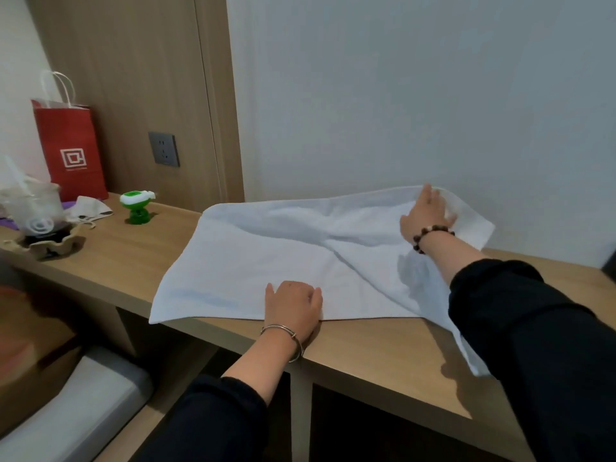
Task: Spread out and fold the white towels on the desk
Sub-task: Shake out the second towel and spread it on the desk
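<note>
The left hand and right hand press flat-fingered on the rumpled, half-spread white towel.

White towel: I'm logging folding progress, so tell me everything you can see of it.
The white towel looks like soft cloth, lying spread on the wooden desk. Its left half is flat, the near-left corner overhanging the desk's front edge; the right half is rumpled in diagonal ridges. The left hand presses its near edge; the right hand is on its raised far-right part.
</note>
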Demonstrator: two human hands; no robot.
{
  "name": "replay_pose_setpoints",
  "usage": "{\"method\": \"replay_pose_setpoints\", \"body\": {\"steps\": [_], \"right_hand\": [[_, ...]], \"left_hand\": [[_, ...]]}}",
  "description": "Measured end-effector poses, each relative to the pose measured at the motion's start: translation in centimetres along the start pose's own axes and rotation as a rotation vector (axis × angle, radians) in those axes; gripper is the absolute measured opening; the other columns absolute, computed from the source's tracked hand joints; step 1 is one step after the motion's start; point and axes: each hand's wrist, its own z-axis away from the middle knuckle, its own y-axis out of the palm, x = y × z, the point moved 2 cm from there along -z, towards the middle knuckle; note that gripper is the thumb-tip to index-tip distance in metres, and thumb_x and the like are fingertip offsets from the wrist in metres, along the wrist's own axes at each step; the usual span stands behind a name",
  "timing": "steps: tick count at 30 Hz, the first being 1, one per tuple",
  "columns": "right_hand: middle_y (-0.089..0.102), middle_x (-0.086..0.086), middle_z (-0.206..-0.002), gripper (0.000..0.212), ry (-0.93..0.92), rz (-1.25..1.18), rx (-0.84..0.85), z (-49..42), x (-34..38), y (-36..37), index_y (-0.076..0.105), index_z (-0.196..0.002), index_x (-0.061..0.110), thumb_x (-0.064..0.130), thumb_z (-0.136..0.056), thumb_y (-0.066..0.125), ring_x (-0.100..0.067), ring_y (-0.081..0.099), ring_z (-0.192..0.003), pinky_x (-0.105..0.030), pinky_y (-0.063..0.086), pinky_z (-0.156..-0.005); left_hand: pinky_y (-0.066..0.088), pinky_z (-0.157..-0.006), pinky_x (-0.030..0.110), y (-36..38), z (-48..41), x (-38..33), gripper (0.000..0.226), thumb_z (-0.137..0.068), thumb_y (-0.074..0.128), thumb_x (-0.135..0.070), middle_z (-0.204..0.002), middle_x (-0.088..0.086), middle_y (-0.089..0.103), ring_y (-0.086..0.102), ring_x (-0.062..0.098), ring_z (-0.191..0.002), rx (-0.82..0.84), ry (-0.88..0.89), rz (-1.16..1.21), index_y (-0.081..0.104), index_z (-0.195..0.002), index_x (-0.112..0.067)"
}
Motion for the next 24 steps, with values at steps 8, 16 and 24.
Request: {"method": "replay_pose_setpoints", "body": {"steps": [8, 16, 24], "right_hand": [[0.051, -0.01, -0.133, 0.04, -0.482, 0.396, 0.556, 8.2, 1.3, 6.2, 0.046, -0.131, 0.013, 0.032, -0.096, 0.037, -0.03, 0.053, -0.115, -0.041, 0.046, -0.096], [0.009, -0.002, -0.159, 0.057, -0.397, 0.836, 0.452, 7.6, -5.6, 3.8, 0.013, -0.151, 0.03, 0.02, -0.096, 0.027, -0.029, 0.004, -0.146, -0.06, -0.001, -0.113], [0.047, -0.01, -0.135, 0.037, -0.372, 0.668, 0.132, 9.2, -5.3, 1.7, 0.042, -0.131, 0.016, 0.017, -0.096, 0.03, -0.028, 0.044, -0.123, -0.042, 0.034, -0.1]], "left_hand": [[0.036, -0.095, 0.037, 0.3, -0.2, -0.1, 0.03, -0.092, 0.037, -0.039, -0.109, 0.0, 0.058, 0.048, 0.02, -0.106, -0.05, 0.099, -0.143, 0.059, -0.096, -0.019], [0.004, -0.116, 0.053, 1.1, -0.5, 0.9, 0.051, -0.097, 0.024, -0.02, -0.156, -0.012, 0.018, 0.005, 0.017, -0.145, 0.319, 0.244, -0.139, 0.03, -0.142, -0.044], [0.008, -0.114, 0.05, -2.0, -2.1, -0.6, 0.031, -0.095, 0.036, -0.023, -0.13, -0.009, 0.054, 0.018, 0.017, -0.142, 0.179, 0.15, -0.319, 0.064, -0.109, -0.023]]}}
